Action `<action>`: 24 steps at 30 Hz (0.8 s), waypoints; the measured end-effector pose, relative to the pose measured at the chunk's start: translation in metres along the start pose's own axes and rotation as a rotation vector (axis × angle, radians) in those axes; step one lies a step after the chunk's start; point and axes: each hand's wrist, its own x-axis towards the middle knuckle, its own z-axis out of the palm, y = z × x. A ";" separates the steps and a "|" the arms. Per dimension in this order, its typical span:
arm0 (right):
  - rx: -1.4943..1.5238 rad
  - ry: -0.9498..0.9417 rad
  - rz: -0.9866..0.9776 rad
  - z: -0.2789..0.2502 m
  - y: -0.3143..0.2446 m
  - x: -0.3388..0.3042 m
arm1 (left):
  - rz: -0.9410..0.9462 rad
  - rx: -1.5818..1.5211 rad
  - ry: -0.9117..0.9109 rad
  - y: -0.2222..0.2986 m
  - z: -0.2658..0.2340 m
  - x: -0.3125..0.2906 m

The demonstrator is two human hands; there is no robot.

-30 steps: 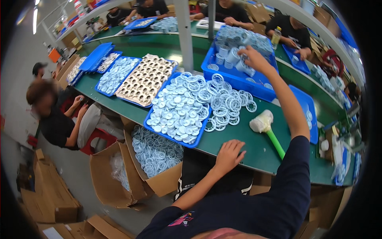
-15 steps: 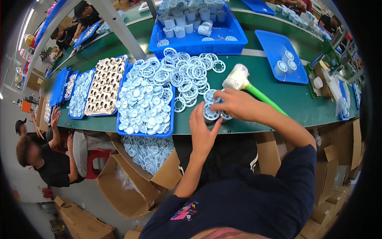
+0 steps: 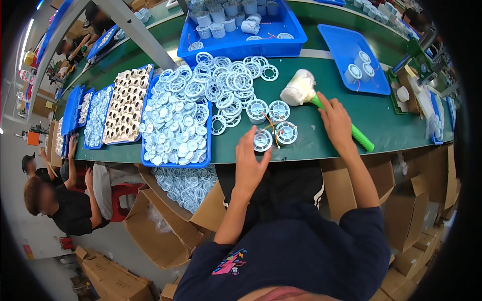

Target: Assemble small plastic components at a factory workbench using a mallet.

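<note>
Several pale-blue round motor-like cylinders with spoked tops, among them a far one (image 3: pixel 279 111) and a right one (image 3: pixel 286 133), stand grouped at the table's near side. Thin orange-yellow wires lie between them. My left hand (image 3: pixel 248 163) has its fingers and thumb around the nearest-left cylinder (image 3: pixel 262 141). To the right, my right hand (image 3: pixel 335 123) is closed over the green handle of a mallet (image 3: pixel 298 88). The mallet's whitish head rests on the table beyond the cylinders. My palm hides part of the handle.
Loose pale-blue rings (image 3: pixel 236 83) lie heaped left of the cylinders, beside a blue tray (image 3: pixel 209 159) of small discs. A blue bin (image 3: pixel 241 51) of cylinders stands behind. At the right lies another blue tray (image 3: pixel 335 46). Open cardboard boxes (image 3: pixel 155 226) stand below; a person sits at left.
My right hand has left the cylinder tops and moved right onto the mallet handle. My left hand stays beside the near cylinder. The view has shifted slightly.
</note>
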 end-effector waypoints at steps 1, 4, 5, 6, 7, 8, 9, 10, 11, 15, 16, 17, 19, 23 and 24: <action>-0.012 0.010 0.010 -0.002 0.005 -0.001 | -0.060 -0.003 0.026 0.002 -0.004 -0.001; -0.072 -0.019 0.124 -0.005 0.021 -0.011 | -0.191 0.087 0.131 0.001 -0.010 -0.006; -0.110 0.070 0.117 -0.005 0.023 -0.011 | -0.203 0.052 0.120 0.002 -0.013 -0.003; -0.144 0.149 0.107 -0.008 0.023 -0.014 | -0.139 0.007 0.142 0.000 -0.012 -0.003; -0.096 0.192 0.134 -0.009 0.012 -0.012 | -0.074 -0.030 0.169 -0.002 -0.012 -0.003; 0.046 0.188 0.104 -0.013 -0.007 -0.014 | -0.097 -0.097 0.174 0.001 -0.013 -0.006; 0.186 0.187 0.071 -0.018 -0.031 -0.015 | -0.067 -0.093 0.180 -0.002 -0.012 -0.007; 0.267 0.104 -0.005 -0.021 -0.056 -0.016 | -0.035 -0.086 0.184 -0.005 -0.012 -0.010; 0.314 0.061 -0.136 -0.021 -0.079 -0.014 | -0.013 -0.077 0.183 -0.008 -0.012 -0.012; 0.278 -0.007 -0.297 0.005 -0.127 -0.003 | 0.036 -0.015 0.192 -0.012 -0.010 -0.011; 0.285 -0.010 -0.297 0.012 -0.126 -0.001 | 0.032 -0.009 0.190 -0.009 -0.011 -0.011; 0.223 0.026 -0.317 0.018 -0.126 0.002 | 0.027 -0.009 0.157 -0.006 -0.014 -0.011; 0.161 0.103 -0.328 0.027 -0.125 0.007 | 0.015 0.011 0.126 -0.007 -0.015 -0.012; 0.113 0.144 -0.294 0.037 -0.114 0.013 | 0.004 0.026 0.178 -0.012 -0.008 -0.019; 0.098 0.144 -0.292 0.035 -0.113 0.016 | 0.003 0.013 0.193 -0.011 -0.006 -0.019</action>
